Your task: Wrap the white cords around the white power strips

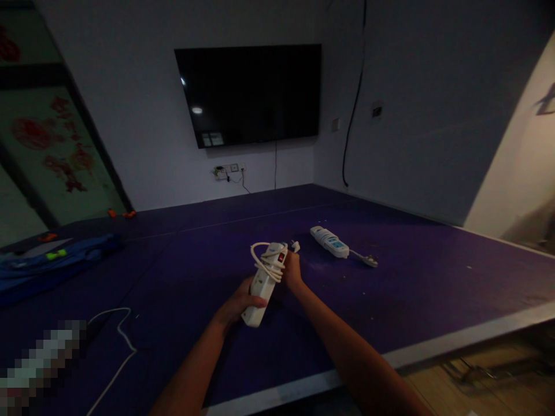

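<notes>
A white power strip (261, 283) is held at a tilt above the purple surface, its red switch near the upper end. My left hand (243, 300) grips its lower half, with the thumb across the front. White cord (269, 270) is wound round the upper half, and one loose loop stands out to the left. My right hand (292, 269) is closed beside the upper end, its fingers partly hidden behind the strip. The cord's plug (295, 246) sticks out just above that hand.
A second white power strip (332, 242), its cord wrapped round it, lies to the right with its plug (370, 261) outward. Blue cloth (56, 263) lies at the left. A pixelated object (43, 361) and a loose white cable (125, 335) are at lower left. A television (255, 95) hangs behind.
</notes>
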A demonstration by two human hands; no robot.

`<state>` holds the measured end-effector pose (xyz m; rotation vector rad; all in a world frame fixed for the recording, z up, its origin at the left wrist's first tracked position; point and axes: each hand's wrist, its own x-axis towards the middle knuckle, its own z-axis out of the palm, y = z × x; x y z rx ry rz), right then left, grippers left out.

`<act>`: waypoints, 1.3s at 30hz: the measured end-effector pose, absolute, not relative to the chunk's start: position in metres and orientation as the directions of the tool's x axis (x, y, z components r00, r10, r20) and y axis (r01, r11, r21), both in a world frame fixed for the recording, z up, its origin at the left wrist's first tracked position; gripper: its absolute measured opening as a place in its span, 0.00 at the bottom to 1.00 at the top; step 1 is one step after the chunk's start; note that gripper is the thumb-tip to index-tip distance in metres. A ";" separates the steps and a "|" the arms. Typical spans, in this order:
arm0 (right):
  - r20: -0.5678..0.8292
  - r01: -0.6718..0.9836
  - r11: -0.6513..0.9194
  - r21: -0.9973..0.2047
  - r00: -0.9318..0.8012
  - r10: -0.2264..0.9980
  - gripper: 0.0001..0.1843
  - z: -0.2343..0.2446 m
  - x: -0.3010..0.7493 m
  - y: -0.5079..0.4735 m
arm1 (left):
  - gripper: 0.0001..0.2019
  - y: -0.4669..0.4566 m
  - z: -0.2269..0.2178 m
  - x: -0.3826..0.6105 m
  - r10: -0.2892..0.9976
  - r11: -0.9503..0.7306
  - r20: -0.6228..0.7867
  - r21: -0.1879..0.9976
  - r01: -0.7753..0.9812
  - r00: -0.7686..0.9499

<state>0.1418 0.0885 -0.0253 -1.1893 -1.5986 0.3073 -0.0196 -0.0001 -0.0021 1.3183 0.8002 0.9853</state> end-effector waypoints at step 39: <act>0.643 0.726 0.607 -0.323 -0.302 0.703 0.31 -0.030 0.141 0.092 | 0.28 0.001 -0.006 -0.025 0.911 0.011 0.062 0.984 -0.176 0.407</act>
